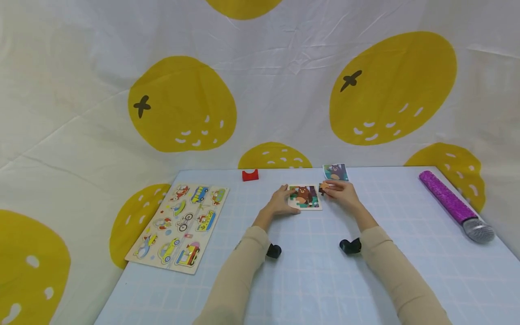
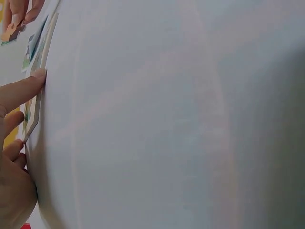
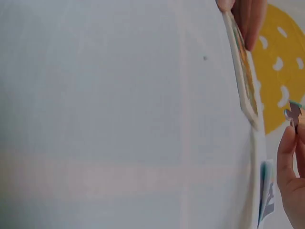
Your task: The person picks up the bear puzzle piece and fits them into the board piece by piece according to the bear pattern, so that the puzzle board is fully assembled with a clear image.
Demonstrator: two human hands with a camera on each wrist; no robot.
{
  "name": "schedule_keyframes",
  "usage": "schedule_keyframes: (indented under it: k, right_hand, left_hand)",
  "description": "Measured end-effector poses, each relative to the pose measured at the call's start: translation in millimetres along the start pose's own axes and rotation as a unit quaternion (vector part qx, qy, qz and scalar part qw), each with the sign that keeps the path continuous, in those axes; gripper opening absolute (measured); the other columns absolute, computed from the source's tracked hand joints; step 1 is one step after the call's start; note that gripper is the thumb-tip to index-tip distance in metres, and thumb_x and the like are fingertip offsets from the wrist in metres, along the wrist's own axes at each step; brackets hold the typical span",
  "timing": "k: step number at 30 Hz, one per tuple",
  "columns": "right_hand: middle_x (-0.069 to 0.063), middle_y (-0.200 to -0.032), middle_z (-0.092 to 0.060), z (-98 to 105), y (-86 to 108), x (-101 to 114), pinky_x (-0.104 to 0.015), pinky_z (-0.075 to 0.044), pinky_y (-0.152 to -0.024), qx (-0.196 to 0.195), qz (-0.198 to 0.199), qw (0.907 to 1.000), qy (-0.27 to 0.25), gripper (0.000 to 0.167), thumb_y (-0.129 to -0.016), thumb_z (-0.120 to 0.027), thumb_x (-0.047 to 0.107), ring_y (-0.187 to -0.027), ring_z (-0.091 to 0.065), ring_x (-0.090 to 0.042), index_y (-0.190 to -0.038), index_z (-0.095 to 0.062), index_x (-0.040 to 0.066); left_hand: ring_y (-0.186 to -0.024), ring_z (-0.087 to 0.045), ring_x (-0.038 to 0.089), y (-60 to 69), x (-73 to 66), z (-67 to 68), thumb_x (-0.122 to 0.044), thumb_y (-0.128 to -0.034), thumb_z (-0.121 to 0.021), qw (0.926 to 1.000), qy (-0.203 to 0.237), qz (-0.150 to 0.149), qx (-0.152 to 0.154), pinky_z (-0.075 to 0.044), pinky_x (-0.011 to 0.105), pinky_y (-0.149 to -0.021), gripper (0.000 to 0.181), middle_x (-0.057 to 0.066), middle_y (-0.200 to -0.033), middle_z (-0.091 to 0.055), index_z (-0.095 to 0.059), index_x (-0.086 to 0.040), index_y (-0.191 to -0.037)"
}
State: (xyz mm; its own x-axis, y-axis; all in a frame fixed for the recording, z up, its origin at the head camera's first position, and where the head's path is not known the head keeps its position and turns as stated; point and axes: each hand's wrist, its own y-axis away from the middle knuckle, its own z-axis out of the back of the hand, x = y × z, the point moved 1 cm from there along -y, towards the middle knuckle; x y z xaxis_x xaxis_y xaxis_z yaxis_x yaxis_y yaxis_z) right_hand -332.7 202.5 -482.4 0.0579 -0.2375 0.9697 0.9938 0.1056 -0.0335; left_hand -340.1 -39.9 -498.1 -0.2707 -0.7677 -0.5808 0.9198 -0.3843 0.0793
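Note:
A small bear jigsaw puzzle board [image 1: 304,197] with a pale border lies toward the back of the table. My left hand [image 1: 280,201] grips its left side, with the thumb at the near edge and fingers over the picture. The left wrist view shows that thumb [image 2: 33,81] against the board's edge [image 2: 38,95]. Just right of the board, my right hand [image 1: 342,193] pinches a brown-orange puzzle piece [image 1: 323,187] between thumb and fingers. In the right wrist view the piece [image 3: 294,114] is held up, apart from the board.
Behind the right hand lies a bear picture card [image 1: 335,172]. A red notched block [image 1: 250,175] sits at the back edge. On the left is a wooden vehicle puzzle [image 1: 178,225]; a purple glitter microphone [image 1: 451,198] lies at the right. A patterned curtain [image 1: 284,90] hangs behind.

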Motion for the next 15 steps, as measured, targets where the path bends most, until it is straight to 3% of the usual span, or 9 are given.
schedule_keyframes:
  k: [6,12,15]
  right_hand:
    - [-0.036,-0.123,-0.052,-11.1,-1.2,11.4,-0.017,-0.053,-0.074,0.006,0.021,0.9993,-0.03,0.042,-0.091,-0.059,0.003,-0.079,-0.061,0.006,-0.129,-0.049,-0.012]
    - [-0.034,-0.124,-0.046,-23.1,-5.6,15.5,-0.015,-0.051,-0.077,0.02,0.061,0.9975,-0.031,0.039,-0.092,-0.056,0.0,-0.085,-0.057,0.006,-0.129,-0.048,-0.013]
    - [-0.033,-0.121,-0.049,-28.9,-7.3,16.7,-0.014,-0.05,-0.077,0.019,0.061,0.9977,-0.023,0.039,-0.092,-0.056,0.001,-0.085,-0.057,0.004,-0.129,-0.049,-0.011]
  left_hand:
    - [-0.143,-0.015,0.025,-1.6,0.8,2.5,-0.034,-0.0765,-0.076,0.9997,0.015,0.011,0.017,-0.02,0.043,-0.114,0.074,0.009,-0.155,-0.023,-0.045,-0.015,-0.141]
    - [-0.143,-0.016,0.025,-0.5,1.3,3.1,-0.032,-0.0778,-0.075,0.9997,0.019,0.009,0.012,-0.02,0.043,-0.114,0.073,0.009,-0.154,-0.025,-0.044,-0.014,-0.141]
    - [-0.143,-0.017,0.024,0.3,1.3,3.1,-0.032,-0.0781,-0.075,0.9997,0.019,0.01,0.006,-0.021,0.043,-0.113,0.072,0.008,-0.154,-0.026,-0.045,-0.014,-0.141]
